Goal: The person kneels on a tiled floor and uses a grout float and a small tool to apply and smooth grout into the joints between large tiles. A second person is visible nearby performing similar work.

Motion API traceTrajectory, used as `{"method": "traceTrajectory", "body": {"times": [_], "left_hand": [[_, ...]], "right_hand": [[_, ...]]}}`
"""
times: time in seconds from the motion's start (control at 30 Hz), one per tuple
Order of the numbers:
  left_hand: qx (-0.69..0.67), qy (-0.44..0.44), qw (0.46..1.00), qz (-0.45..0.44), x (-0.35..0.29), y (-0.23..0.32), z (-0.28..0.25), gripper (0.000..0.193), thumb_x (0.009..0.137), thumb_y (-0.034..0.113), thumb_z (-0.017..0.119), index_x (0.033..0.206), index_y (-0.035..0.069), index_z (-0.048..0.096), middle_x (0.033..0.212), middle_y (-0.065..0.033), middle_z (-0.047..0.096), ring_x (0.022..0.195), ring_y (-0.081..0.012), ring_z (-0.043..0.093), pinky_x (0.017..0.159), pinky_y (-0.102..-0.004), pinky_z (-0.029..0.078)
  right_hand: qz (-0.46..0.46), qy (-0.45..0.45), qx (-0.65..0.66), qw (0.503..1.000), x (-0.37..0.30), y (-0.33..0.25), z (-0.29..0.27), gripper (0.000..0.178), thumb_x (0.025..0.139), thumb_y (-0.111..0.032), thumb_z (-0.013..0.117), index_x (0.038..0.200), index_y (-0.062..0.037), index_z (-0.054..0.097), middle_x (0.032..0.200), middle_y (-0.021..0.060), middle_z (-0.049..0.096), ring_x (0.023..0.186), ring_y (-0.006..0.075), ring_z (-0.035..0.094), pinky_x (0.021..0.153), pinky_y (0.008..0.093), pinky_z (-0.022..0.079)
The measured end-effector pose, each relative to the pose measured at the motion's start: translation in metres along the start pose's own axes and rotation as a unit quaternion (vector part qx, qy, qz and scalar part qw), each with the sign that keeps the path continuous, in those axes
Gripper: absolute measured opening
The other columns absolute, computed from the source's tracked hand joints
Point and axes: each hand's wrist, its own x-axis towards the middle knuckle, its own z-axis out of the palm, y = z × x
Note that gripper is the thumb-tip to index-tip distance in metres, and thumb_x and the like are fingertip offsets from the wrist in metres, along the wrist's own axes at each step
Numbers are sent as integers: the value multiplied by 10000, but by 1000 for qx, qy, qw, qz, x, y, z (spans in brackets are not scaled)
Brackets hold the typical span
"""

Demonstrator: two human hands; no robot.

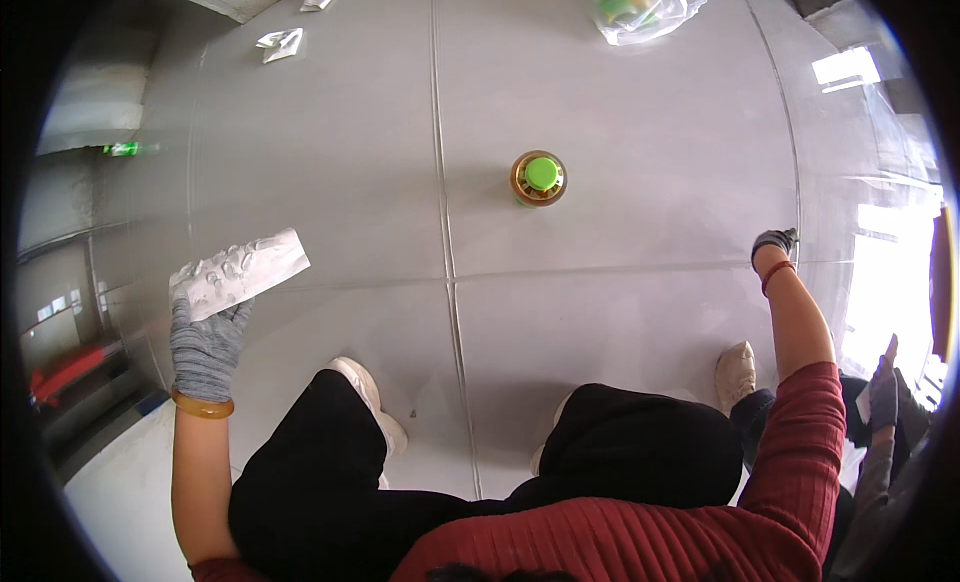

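Note:
My left hand point(208, 350), in a grey knit glove, grips the lower end of a flat white strip point(243, 272) that looks like paper, with wrinkled, raised lumps across its face. It is held out at the left, tilted up to the right. On the far right my right hand point(775, 244), also gloved, reaches out over the floor; its fingers are mostly hidden, and I make out nothing in it. Between the two hands, farther off, a bottle point(540, 175) with a bright green cap and brownish contents stands upright on the floor, touched by neither hand.
A clear plastic bag point(655, 12) with green and yellow things inside lies at the far edge. Crumpled white scraps point(280, 45) lie far left. Grey floor panels point(350, 162) meet at raised seams. At the right, another person's gloved hand point(884, 392) is close by.

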Motion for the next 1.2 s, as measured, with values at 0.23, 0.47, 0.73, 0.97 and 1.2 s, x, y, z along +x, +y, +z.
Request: {"method": "traceTrajectory", "body": {"times": [0.23,0.47,0.73,0.97,1.2], "left_hand": [[-25,-131,991,-24,17,0,-30,578,957,427,434,1412,93,312,1431,-141,366,1308,-319,371,1056,-489,363],[-87,-204,961,-166,-34,-2,-55,653,937,449,478,1444,96,267,1450,-142,347,1318,-314,358,1065,-480,349],[-222,-91,936,-257,-172,23,-55,694,936,488,457,1447,81,224,1463,-171,290,1322,-388,312,1060,-542,337],[-304,-167,868,-354,-219,100,23,921,848,679,432,1487,93,120,1514,-171,170,1364,-381,202,1115,-542,174],[-490,-140,765,-394,-235,148,63,738,953,577,289,1493,111,98,1541,-91,148,1387,-251,204,1137,-448,170]], "right_hand": [[-130,54,128,982,-194,-39,-70,266,828,-277,642,1040,-126,698,1104,99,668,1039,294,632,876,503,455],[-505,34,643,575,-434,-77,-138,335,898,-348,595,875,-17,642,670,77,594,653,125,527,642,312,463],[-399,-154,886,177,-657,-90,-151,320,926,-315,594,868,-7,657,762,17,618,737,96,529,733,251,435],[-276,-133,924,231,-697,-7,-210,317,924,-293,606,823,6,642,643,12,592,512,59,492,473,222,403],[-290,-209,902,243,-711,45,-219,316,938,-267,572,799,14,610,589,28,562,362,73,433,335,226,319]]}}
